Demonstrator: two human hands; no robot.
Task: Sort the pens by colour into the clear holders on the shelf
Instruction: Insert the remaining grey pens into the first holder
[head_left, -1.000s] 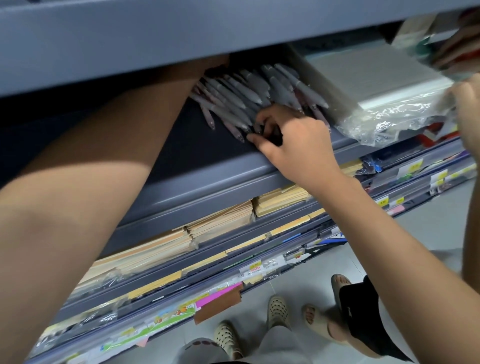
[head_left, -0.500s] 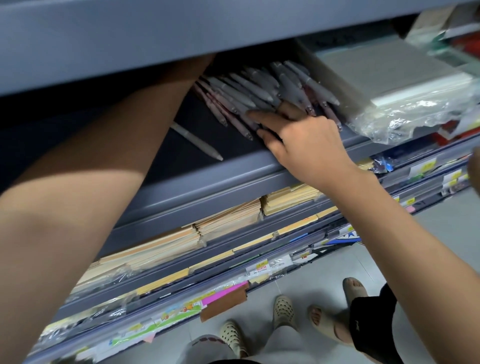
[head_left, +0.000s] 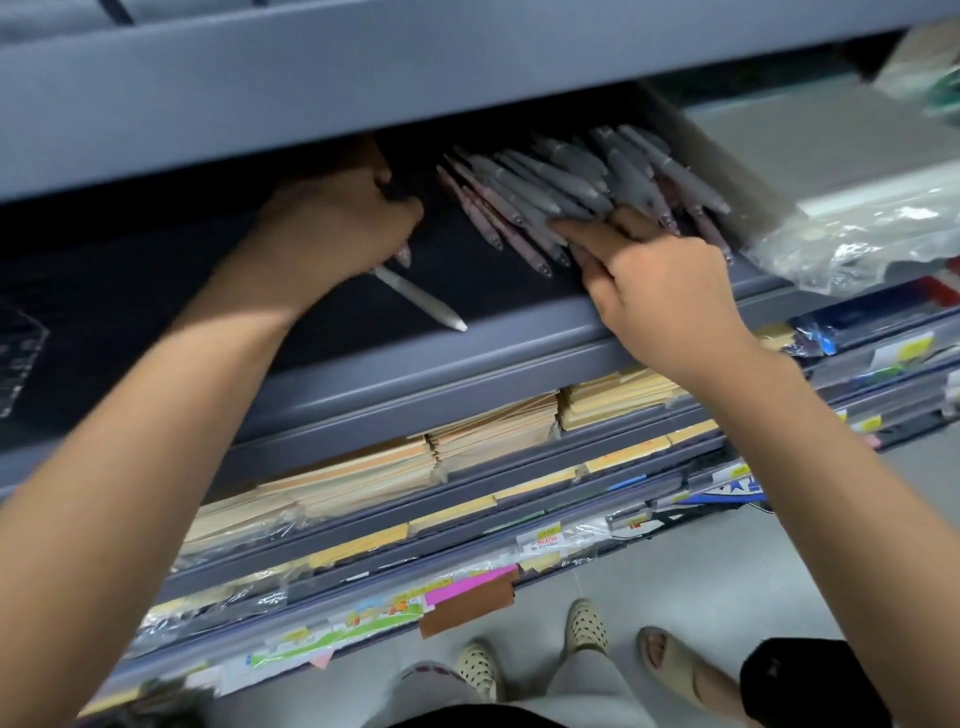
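Only a little of the sorting looks done. Most of the pens are heaped in one mixed pile on the shelf, with grey ones on top and pinkish ones underneath. Clear holders cannot be made out. Left of the pile, the left hand is curled tight, and a grey pen is held in it. At the front of the pile, the right hand is spread mostly flat, with its fingers laid on the pens. Nothing is gripped by it.
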